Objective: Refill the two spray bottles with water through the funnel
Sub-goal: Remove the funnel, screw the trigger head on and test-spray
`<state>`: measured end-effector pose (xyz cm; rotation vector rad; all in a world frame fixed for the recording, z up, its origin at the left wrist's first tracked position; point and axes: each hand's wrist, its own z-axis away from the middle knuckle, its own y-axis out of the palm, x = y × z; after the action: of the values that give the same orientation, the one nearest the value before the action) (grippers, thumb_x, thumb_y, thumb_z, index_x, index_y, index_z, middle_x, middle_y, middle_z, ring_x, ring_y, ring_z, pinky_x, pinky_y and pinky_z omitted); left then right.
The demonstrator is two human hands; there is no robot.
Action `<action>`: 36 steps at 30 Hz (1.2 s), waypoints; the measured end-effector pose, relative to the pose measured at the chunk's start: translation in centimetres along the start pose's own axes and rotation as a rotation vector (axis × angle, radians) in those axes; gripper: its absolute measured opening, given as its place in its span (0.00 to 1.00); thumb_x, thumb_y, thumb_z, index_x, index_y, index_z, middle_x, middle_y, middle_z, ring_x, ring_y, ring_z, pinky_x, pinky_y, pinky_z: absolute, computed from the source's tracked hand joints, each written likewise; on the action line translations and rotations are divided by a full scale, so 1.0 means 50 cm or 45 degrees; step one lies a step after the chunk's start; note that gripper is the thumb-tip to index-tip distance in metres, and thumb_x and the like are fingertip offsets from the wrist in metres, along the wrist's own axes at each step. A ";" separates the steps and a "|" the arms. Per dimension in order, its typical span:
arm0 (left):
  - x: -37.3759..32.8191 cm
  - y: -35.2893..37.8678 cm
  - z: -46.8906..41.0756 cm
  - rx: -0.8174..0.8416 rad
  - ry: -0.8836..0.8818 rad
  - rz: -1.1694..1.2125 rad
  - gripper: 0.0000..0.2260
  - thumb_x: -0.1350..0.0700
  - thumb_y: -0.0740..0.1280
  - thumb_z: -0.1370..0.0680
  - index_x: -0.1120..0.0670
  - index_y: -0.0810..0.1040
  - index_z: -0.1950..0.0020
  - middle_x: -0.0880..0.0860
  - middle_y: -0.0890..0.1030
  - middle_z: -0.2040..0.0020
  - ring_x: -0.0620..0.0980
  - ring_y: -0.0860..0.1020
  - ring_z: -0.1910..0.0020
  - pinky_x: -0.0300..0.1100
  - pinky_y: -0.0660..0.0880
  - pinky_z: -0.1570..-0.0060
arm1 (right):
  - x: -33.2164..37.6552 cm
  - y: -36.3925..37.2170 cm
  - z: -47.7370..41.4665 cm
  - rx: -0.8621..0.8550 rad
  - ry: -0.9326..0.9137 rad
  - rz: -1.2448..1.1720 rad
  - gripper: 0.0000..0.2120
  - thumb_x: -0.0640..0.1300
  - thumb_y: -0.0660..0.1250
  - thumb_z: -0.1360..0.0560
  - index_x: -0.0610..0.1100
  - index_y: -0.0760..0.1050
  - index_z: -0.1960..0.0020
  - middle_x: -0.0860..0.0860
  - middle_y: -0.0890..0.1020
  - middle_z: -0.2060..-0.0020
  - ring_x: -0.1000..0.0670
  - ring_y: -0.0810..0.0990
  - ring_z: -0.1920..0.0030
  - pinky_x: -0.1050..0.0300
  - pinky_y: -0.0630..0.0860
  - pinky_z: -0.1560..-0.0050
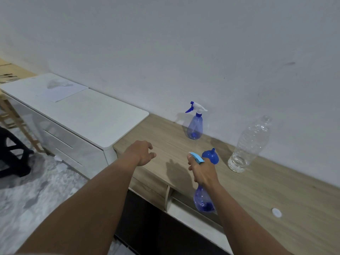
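Note:
My right hand point(202, 172) grips the neck of a blue spray bottle point(203, 200), which hangs in the air over the front edge of the wooden counter point(276, 190); its pale blue trigger head sticks out above my fingers. A second blue spray bottle point(195, 126) with a white and blue head stands upright by the wall. Just beyond my right hand a blue funnel point(211, 156) lies on the counter. A clear plastic water bottle point(248, 146), uncapped and holding a little water, stands to the right. My left hand point(140, 152) hovers over the counter's left end, fingers loosely curled, holding nothing.
A small white cap point(276, 212) lies on the counter at the right. A white cabinet point(77, 115) with a sheet of paper on top adjoins the counter on the left. A dark stool point(12, 155) stands on the floor at far left.

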<state>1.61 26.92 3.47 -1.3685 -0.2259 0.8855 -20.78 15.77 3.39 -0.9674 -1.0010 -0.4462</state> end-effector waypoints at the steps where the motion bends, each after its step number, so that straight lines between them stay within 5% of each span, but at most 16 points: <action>1: 0.001 0.000 -0.001 0.005 0.000 -0.002 0.23 0.42 0.65 0.20 0.51 0.73 0.29 0.55 0.77 0.33 0.55 0.76 0.36 0.51 0.73 0.36 | 0.001 0.002 0.001 -0.006 0.001 0.008 0.28 0.61 0.64 0.22 0.33 0.78 0.49 0.37 0.84 0.54 0.48 0.75 0.68 0.49 0.77 0.60; 9: 0.011 -0.001 -0.010 0.012 -0.010 0.007 0.22 0.41 0.65 0.21 0.51 0.74 0.30 0.54 0.77 0.33 0.54 0.76 0.36 0.50 0.73 0.36 | 0.020 0.010 0.003 -0.081 -0.065 0.145 0.29 0.68 0.63 0.25 0.42 0.69 0.65 0.47 0.74 0.70 0.49 0.72 0.69 0.49 0.74 0.64; 13: 0.014 -0.003 -0.015 0.010 -0.011 0.012 0.22 0.41 0.65 0.21 0.51 0.74 0.30 0.54 0.78 0.33 0.54 0.77 0.36 0.50 0.73 0.36 | 0.019 0.017 -0.005 -0.082 -0.061 0.119 0.35 0.68 0.60 0.23 0.33 0.77 0.57 0.40 0.84 0.62 0.48 0.77 0.66 0.45 0.80 0.57; 18: 0.014 -0.003 -0.020 0.017 -0.004 0.020 0.23 0.42 0.66 0.21 0.51 0.74 0.30 0.55 0.77 0.33 0.55 0.76 0.36 0.50 0.73 0.36 | 0.012 0.022 -0.009 -0.047 -0.052 0.249 0.29 0.69 0.60 0.25 0.42 0.71 0.64 0.48 0.76 0.70 0.49 0.73 0.69 0.48 0.76 0.62; 23: 0.019 0.000 -0.023 0.027 -0.003 0.027 0.23 0.42 0.66 0.21 0.51 0.74 0.29 0.55 0.77 0.33 0.55 0.76 0.36 0.51 0.73 0.35 | 0.011 0.024 -0.019 -0.037 -0.010 0.172 0.36 0.70 0.60 0.26 0.34 0.76 0.57 0.41 0.85 0.61 0.48 0.77 0.68 0.43 0.81 0.54; 36: 0.020 -0.006 -0.032 0.021 0.007 0.008 0.22 0.42 0.65 0.20 0.51 0.74 0.30 0.55 0.77 0.33 0.55 0.76 0.35 0.50 0.73 0.35 | -0.005 0.029 -0.029 -0.058 0.021 0.343 0.32 0.73 0.57 0.28 0.43 0.75 0.58 0.44 0.85 0.61 0.44 0.83 0.62 0.46 0.80 0.55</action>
<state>3.39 26.42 3.02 -1.3570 -0.2097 0.8868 -19.17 15.30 2.20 -1.1200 -0.8338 -0.2527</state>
